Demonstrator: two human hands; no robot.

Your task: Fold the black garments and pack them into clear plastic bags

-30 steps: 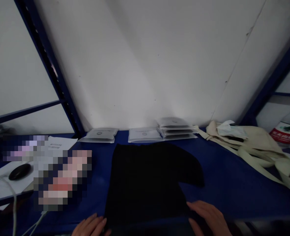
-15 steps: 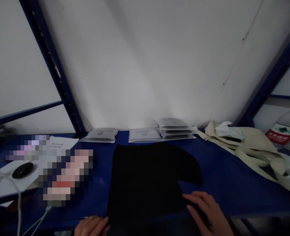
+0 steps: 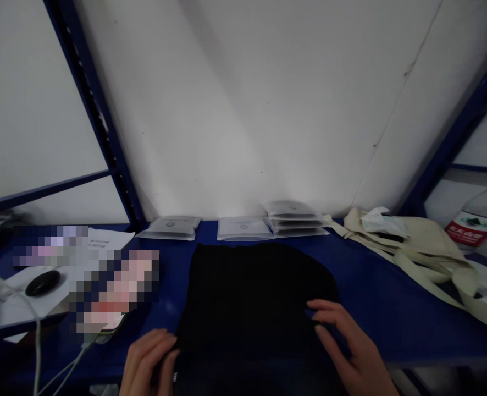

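A black garment (image 3: 252,297) lies spread on the blue tabletop, reaching down toward me, its lower part lost in shadow. On its lower left edge, my left hand (image 3: 149,360) is closed, thumb and fingertips pinching the cloth. A small white mark (image 3: 175,377) shows on the cloth just below that pinch. My right hand (image 3: 348,344) is at the garment's right edge, fingers bent over the fabric and thumb beneath them, seemingly gripping it; the cloth inside is mostly hidden. A small patch of blue table shows by its fingertips.
Along the back wall lie flat clear packets (image 3: 170,228) and a stacked pile of packets (image 3: 295,217). A cream cloth bag (image 3: 429,236) with straps and a bottle (image 3: 474,225) stand right. Left are papers (image 3: 111,239), a black mouse (image 3: 43,283), a blurred-out pink item (image 3: 120,289) and cables (image 3: 37,352).
Both hands have moved up and away from me along the garment's sides. The notch at the right side of the cloth has mostly closed, and the white mark has come into view.
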